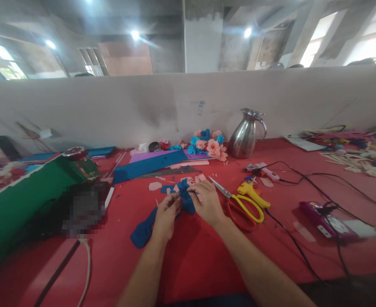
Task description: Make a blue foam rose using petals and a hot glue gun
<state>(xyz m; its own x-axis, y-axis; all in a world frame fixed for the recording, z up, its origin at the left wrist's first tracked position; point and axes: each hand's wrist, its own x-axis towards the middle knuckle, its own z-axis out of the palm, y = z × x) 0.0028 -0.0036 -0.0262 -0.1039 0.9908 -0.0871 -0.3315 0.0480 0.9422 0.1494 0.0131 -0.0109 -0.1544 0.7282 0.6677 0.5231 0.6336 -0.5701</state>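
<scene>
Both hands meet over the middle of the red table, pinching a dark blue crepe-paper flower. My left hand is closed on its left side, with fingertips partly hidden. From the right, my right hand grips the paper between thumb and fingers. A blue crepe strip lies under and left of my left hand. Pink and blue paper scraps are scattered just beyond the fingers. Scissors with yellow and red handles rest open-bladed beside my right hand, close to a yellow glue gun.
A metal jug stands at the back, beside pink and blue paper flowers. Blue paper sheets lie behind the scraps. Cables run right to a purple power strip. A green board and glass jar stand left.
</scene>
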